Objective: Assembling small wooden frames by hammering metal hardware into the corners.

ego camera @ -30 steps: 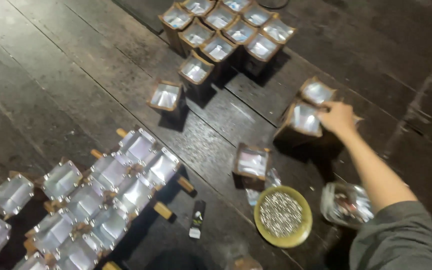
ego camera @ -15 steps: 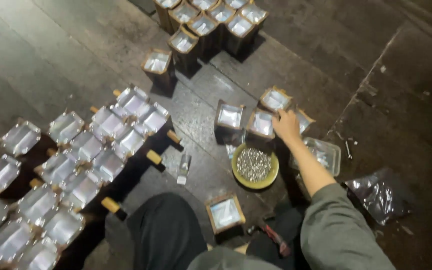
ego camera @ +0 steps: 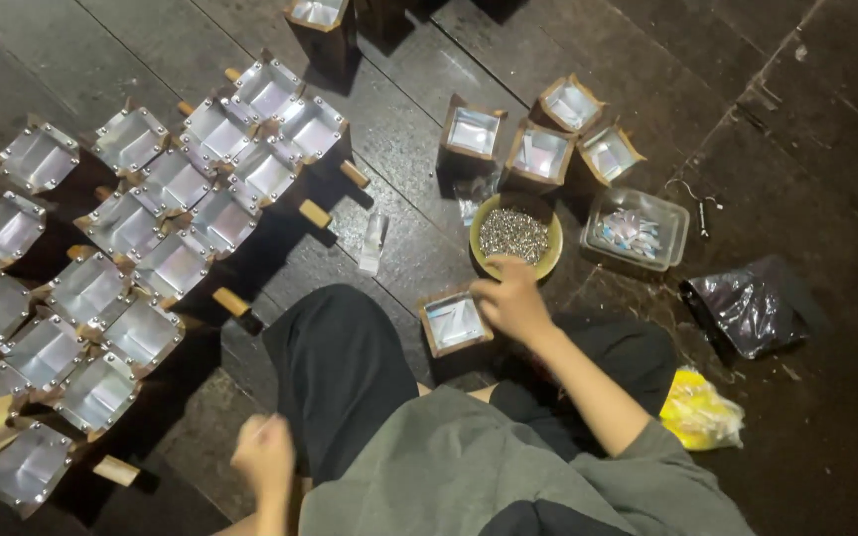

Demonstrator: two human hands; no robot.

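I sit on a dark plank floor with my knees in view. My right hand (ego camera: 511, 298) rests with bunched fingers at the near rim of a yellow bowl (ego camera: 546, 260) full of small metal pieces. Whether the fingers pinch anything is hidden. Just left of that hand stands a small foil-lined wooden box (ego camera: 454, 323), between my legs. My left hand (ego camera: 265, 455) hangs low by my left thigh, blurred, curled into a fist with nothing seen in it.
Several foil-lined boxes with wooden handles (ego camera: 151, 228) crowd the left side. Three more boxes (ego camera: 540, 151) stand behind the bowl. To the right lie a clear plastic tray of small packets (ego camera: 636, 228), a dark plastic bag (ego camera: 747, 306) and a yellow bag (ego camera: 699, 412). A small clear bottle (ego camera: 373, 241) lies mid-floor.
My right hand drew back from the boxes behind the bowl to the bowl's near rim. The view tipped down toward my lap, and my left hand came into sight.
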